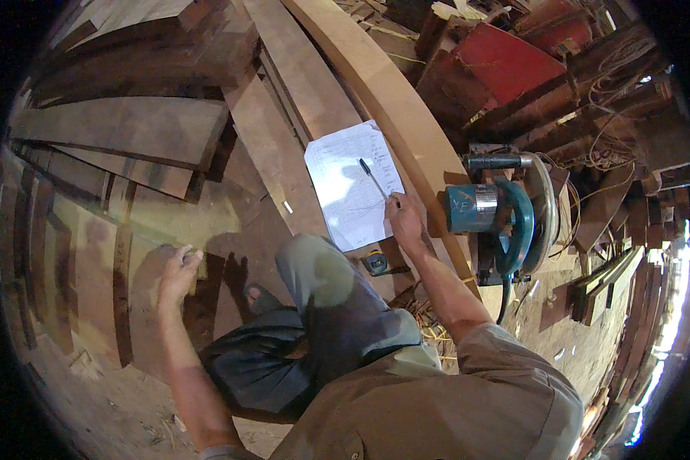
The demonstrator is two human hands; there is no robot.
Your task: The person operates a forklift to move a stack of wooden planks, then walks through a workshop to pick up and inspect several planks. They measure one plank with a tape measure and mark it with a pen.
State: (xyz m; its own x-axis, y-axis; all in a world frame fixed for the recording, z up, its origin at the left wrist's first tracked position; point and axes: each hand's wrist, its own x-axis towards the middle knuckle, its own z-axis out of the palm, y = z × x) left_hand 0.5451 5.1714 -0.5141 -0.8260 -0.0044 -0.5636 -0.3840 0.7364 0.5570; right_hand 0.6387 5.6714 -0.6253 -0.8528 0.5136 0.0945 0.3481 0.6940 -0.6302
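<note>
Where the paper [341, 211] lay: on the boards [308, 84].
Pen [371, 175]: slanted over the paper, held in the right hand [405, 218].
Left hand [178, 277]: curled loosely, well left of the paper; whether it held anything could not be told.
Tape measure [374, 262]: sat just below the paper.

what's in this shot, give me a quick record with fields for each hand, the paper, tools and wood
right hand: holds a pen over the paper
left hand: fingers curled, away from the paper; whether it holds anything is unclear
paper: written on, lying on boards
tools: tape measure near the paper's lower edge; teal power saw to its right
wood: long pale beam between paper and saw
</note>
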